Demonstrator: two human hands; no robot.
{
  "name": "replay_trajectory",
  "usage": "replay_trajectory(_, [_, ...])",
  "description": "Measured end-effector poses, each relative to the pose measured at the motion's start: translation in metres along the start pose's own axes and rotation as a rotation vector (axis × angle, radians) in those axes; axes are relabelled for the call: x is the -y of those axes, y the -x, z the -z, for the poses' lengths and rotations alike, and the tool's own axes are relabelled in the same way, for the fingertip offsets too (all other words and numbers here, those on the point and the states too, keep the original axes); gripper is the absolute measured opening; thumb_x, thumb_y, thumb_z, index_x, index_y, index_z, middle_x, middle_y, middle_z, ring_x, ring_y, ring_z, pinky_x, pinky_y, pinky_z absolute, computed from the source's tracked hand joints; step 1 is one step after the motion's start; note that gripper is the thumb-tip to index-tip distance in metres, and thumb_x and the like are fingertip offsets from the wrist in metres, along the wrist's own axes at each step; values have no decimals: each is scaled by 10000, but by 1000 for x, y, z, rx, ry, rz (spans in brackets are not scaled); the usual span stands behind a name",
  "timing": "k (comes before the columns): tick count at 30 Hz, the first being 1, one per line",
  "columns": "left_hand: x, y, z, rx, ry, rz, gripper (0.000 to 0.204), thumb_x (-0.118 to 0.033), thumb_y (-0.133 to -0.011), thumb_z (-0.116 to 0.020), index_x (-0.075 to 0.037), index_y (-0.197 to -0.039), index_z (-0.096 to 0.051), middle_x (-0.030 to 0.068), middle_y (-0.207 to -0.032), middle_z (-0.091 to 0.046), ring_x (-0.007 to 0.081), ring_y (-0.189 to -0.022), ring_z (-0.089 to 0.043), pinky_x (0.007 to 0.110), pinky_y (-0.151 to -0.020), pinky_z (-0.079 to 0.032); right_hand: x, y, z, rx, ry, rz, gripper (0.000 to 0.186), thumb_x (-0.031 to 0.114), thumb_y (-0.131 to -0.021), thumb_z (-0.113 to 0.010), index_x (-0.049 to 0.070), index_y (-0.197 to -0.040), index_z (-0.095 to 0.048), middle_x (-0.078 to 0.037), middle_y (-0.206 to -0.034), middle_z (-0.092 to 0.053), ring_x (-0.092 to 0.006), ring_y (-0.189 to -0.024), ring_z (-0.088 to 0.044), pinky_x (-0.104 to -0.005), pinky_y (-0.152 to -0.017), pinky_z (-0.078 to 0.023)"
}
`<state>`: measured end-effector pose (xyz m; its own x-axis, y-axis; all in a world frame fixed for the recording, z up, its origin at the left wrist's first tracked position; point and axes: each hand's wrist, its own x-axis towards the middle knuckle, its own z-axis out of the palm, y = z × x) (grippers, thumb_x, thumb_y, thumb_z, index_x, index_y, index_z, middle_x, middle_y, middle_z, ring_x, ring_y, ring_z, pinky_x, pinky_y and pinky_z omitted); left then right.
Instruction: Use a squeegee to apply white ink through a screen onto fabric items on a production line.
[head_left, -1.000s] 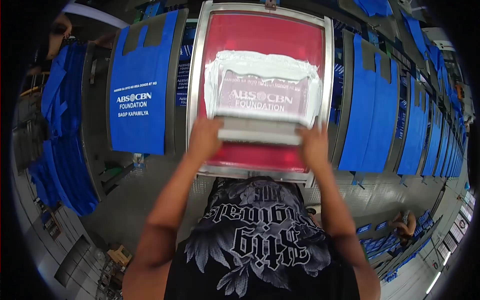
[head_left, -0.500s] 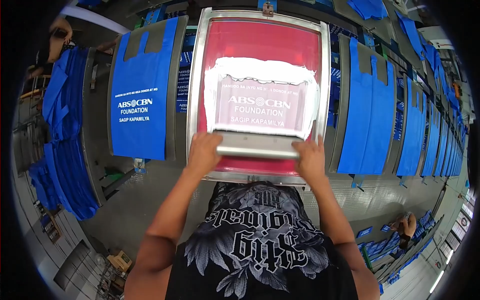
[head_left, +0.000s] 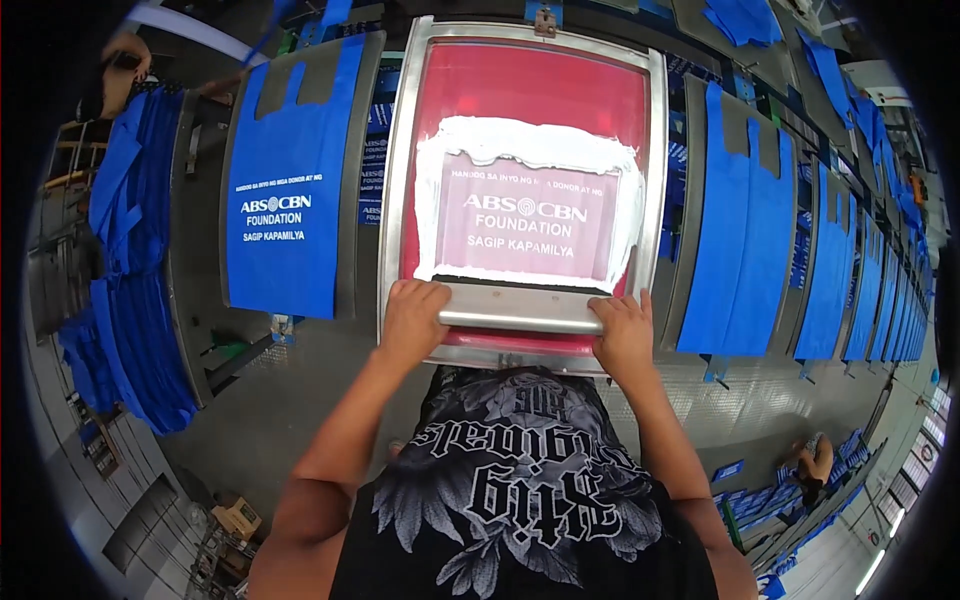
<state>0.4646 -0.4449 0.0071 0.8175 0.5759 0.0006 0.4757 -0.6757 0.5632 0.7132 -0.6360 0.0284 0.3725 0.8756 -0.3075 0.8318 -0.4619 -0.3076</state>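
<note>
A metal-holder squeegee [head_left: 520,312] lies across the near part of a silk-screen frame [head_left: 657,150] with aluminium edges and red-coated mesh [head_left: 530,80]. My left hand [head_left: 415,322] grips its left end, and my right hand [head_left: 626,335] is closed on its right end. Thick white ink [head_left: 535,140] forms a ridge beyond the pale stencil window, with more along its sides and near edge. White lettering shows through the window. What lies beneath the screen is mostly hidden.
A printed blue bag [head_left: 280,265] lies on a board to the left. Plain blue bags [head_left: 738,240] lie on a row of boards to the right. Folded blue bags [head_left: 130,200] are piled at far left. Another person [head_left: 815,462] is at lower right.
The squeegee, held in both hands, has moved slightly toward my body. More of the stencil window's near edge shows, with white ink along it.
</note>
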Motion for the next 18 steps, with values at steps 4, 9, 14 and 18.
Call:
replay_trajectory(4, [39,-90,4,-28,-65,17,314,-60,-571,-698,-55,-884,-677,163,-770,-642,352,-769,-606,435,-738,-466,-24,-91,16,-98,206,88,336,26,-657,-585,146,-957,-676,-88,-844,-673,-251,-874,-619,-519,-1048,-296])
replay_trajectory(9, [35,-208,42,107,-127,141,418,-298,-628,-805,-69,-951,-669,163,-844,-665,322,-784,-646,388,-725,-499,-49,-201,77,-19,198,118,421,88,-635,-591,129,-1047,-668,-150,-903,-672,-308,-910,-636,-396,-791,-502])
replay_trajectory(14, [33,-204,70,116,-115,233,467,-305,-640,-807,-48,-994,-643,149,-909,-657,306,-836,-632,369,-744,-486,-40,-217,111,22,78,195,523,93,-617,-585,97,-1137,-637,-203,-988,-651,-344,-906,-634,-377,-869,-487])
replay_trajectory(18, [-5,-134,79,-559,-161,-67,524,-332,-742,-743,-31,-1118,-535,196,-1143,-544,360,-1066,-515,407,-850,-444,-34,-221,145,38,26,180,481,111,-599,-619,75,-1077,-665,-208,-990,-650,-344,-910,-634,-375,-837,-496])
